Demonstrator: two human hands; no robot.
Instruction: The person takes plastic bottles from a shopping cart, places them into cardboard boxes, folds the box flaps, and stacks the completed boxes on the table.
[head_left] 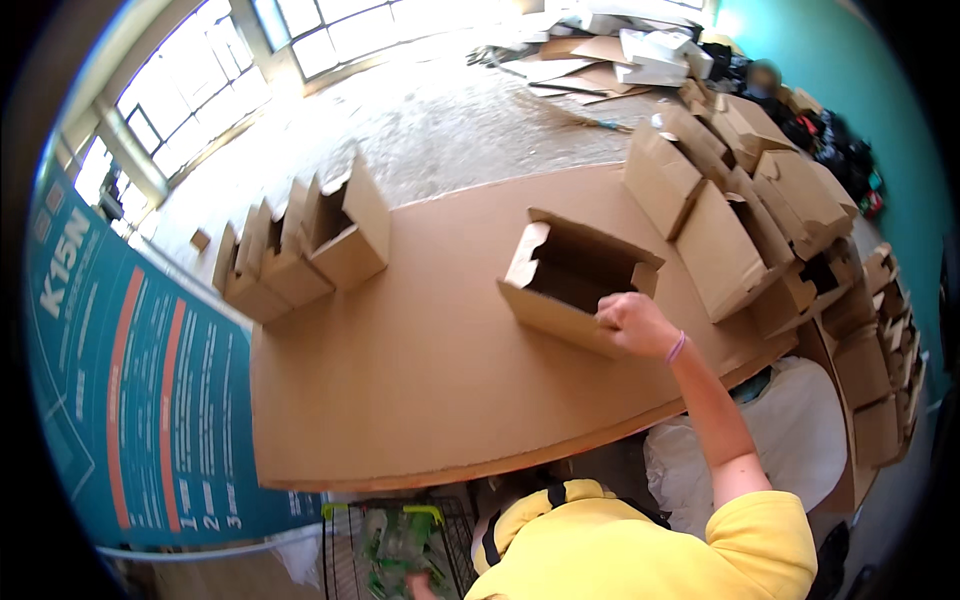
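An open-topped brown cardboard box (560, 310) stands on the cardboard-covered table (410, 380), right of its middle. My right hand (635, 322), with a pink band at the wrist, is closed on the box's near right top edge. The box's inside is dark and I cannot see what it holds. Below the table's front edge, my left hand (420, 584) reaches down into a black wire basket (335, 545) with a lime-green rim. Clear and green bottle-like things (395, 540) lie there, blurred. The fingers of that hand are smeared and partly hidden.
Several open boxes (290, 250) stand in a row at the table's left edge. More cardboard boxes (730, 240) are piled along the right. A teal printed banner (150, 380) borders the left side. A white sack (790, 440) sits below the table's right end.
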